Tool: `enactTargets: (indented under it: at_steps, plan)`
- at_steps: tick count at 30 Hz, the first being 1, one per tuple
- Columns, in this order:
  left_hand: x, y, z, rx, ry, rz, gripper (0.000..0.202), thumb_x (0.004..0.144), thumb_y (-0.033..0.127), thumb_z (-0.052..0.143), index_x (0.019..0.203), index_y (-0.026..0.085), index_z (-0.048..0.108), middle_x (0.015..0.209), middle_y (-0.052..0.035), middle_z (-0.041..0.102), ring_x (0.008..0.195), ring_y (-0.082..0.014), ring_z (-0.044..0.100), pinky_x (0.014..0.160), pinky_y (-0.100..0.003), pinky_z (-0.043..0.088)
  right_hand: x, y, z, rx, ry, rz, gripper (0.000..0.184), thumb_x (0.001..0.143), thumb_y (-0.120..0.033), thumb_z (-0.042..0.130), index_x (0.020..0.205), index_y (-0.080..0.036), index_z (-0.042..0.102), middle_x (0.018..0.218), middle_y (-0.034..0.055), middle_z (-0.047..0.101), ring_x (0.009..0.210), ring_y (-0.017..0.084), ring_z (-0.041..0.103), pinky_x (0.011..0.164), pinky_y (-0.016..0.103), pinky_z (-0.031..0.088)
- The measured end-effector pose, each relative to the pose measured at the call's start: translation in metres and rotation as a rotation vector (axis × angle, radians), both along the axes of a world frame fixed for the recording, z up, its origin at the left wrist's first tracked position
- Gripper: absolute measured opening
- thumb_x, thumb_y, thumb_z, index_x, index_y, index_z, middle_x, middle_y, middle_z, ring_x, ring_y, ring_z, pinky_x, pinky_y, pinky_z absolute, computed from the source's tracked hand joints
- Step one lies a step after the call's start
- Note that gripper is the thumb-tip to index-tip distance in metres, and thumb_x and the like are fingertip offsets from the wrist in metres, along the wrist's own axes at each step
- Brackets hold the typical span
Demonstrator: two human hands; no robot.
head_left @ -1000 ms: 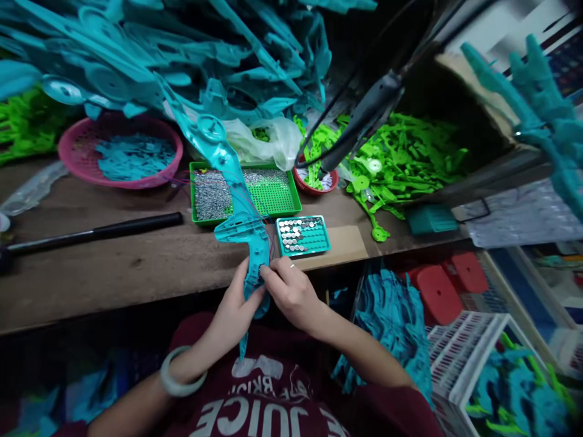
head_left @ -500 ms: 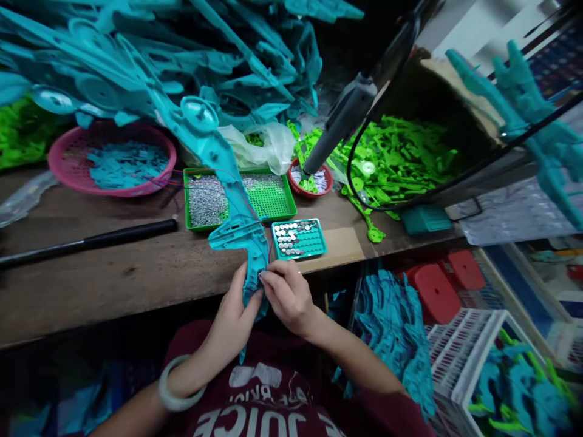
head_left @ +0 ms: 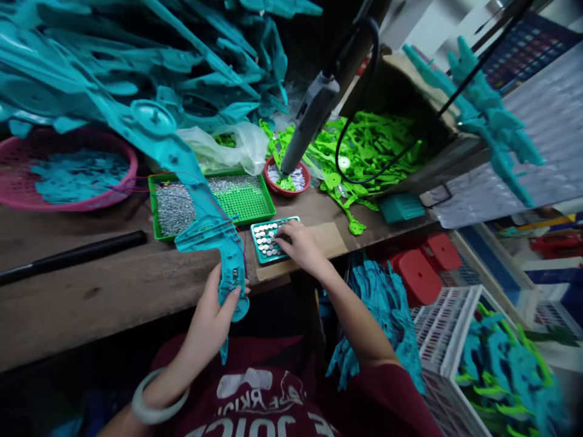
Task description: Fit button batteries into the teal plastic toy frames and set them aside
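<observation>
My left hand [head_left: 212, 318] is wrapped round the lower end of a long curved teal plastic shell [head_left: 207, 200], which looks like half of a toy bow. Its upper part slants away to the upper left over the bench. In the shell's grip part a small compartment with metal contacts [head_left: 235, 275] shows, and thin red and blue wires [head_left: 245, 240] run along the side. Over a small teal tray [head_left: 268, 260] bent fingers of my right hand [head_left: 300, 246] pinch at one of the silver button cells [head_left: 265, 229]. The fingertips partly hide that cell.
A green basket [head_left: 214, 226] of small metal parts lies behind the shell. Beside it are a pink basket [head_left: 130, 176], a red bowl [head_left: 285, 193] and a black rod [head_left: 98, 246]. A grey electric screwdriver [head_left: 312, 115] hangs above. Green plastic parts [head_left: 382, 139] fill a carton.
My right hand has left the shell's grip and moved right to the tray of cells. My left hand keeps the shell. The view has shifted, so the bench things appear further left.
</observation>
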State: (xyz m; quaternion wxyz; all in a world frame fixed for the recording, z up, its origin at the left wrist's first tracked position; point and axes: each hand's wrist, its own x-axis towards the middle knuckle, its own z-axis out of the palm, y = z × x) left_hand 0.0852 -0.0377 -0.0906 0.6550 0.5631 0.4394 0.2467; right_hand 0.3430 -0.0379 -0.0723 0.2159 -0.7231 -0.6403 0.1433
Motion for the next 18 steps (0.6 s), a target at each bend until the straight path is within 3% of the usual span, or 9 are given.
enactTargets:
  at_steps: [3, 5, 9, 13, 15, 18]
  plan:
    - [0.002, 0.0, 0.002, -0.023, -0.019, 0.011, 0.061, 0.092, 0.042, 0.058, 0.144, 0.018, 0.039, 0.111, -0.0106, 0.071, 0.094, -0.0238, 0.072, 0.09, -0.043, 0.055, 0.002, 0.0, -0.003, -0.024, 0.057, 0.026, 0.009, 0.086, -0.009, 0.068, 0.086, -0.017, 0.064, 0.088, 0.0032, 0.059, 0.08, 0.017, 0.056, 0.075, 0.03, 0.045]
    - [0.003, 0.001, 0.005, -0.039, -0.033, 0.024, 0.06, 0.091, 0.041, 0.058, 0.143, 0.017, 0.04, 0.109, -0.0104, 0.072, 0.093, -0.0237, 0.072, 0.089, -0.042, 0.056, 0.0, -0.004, -0.003, 0.04, 0.102, 0.044, 0.01, 0.087, -0.009, 0.066, 0.083, -0.018, 0.061, 0.085, 0.0023, 0.059, 0.078, 0.016, 0.057, 0.072, 0.029, 0.046]
    - [0.005, 0.004, 0.007, -0.059, -0.04, 0.009, 0.058, 0.092, 0.04, 0.056, 0.143, 0.017, 0.039, 0.114, -0.012, 0.072, 0.098, -0.0255, 0.073, 0.089, -0.042, 0.057, -0.03, -0.021, 0.006, 0.408, 0.136, 0.044, 0.008, 0.094, -0.014, 0.058, 0.09, -0.019, 0.062, 0.086, 0.0052, 0.063, 0.081, 0.019, 0.06, 0.073, 0.033, 0.052]
    - [0.005, 0.0, 0.006, 0.091, -0.004, 0.008, 0.053, 0.092, 0.038, 0.056, 0.141, 0.022, 0.044, 0.14, -0.0119, 0.061, 0.13, -0.029, 0.058, 0.11, -0.046, 0.045, -0.082, -0.038, 0.011, 0.665, -0.058, 0.205, 0.02, 0.094, -0.014, 0.06, 0.113, -0.019, 0.064, 0.091, 0.0102, 0.069, 0.083, 0.022, 0.063, 0.071, 0.037, 0.056]
    - [0.005, -0.004, 0.005, 0.159, 0.012, 0.005, 0.051, 0.093, 0.037, 0.055, 0.141, 0.023, 0.045, 0.149, -0.0113, 0.053, 0.141, -0.0291, 0.047, 0.119, -0.047, 0.036, -0.098, -0.041, 0.007, 0.682, -0.174, 0.266, 0.025, 0.093, -0.014, 0.06, 0.118, -0.017, 0.064, 0.09, 0.0116, 0.07, 0.08, 0.022, 0.065, 0.067, 0.038, 0.058]
    - [0.004, -0.009, 0.003, 0.175, 0.017, -0.006, 0.053, 0.094, 0.035, 0.052, 0.144, 0.021, 0.042, 0.153, -0.013, 0.049, 0.143, -0.0294, 0.044, 0.12, -0.049, 0.034, -0.104, -0.042, -0.004, 0.666, -0.264, 0.281, 0.027, 0.094, -0.013, 0.056, 0.12, -0.014, 0.064, 0.091, 0.0133, 0.071, 0.079, 0.023, 0.067, 0.065, 0.038, 0.059]
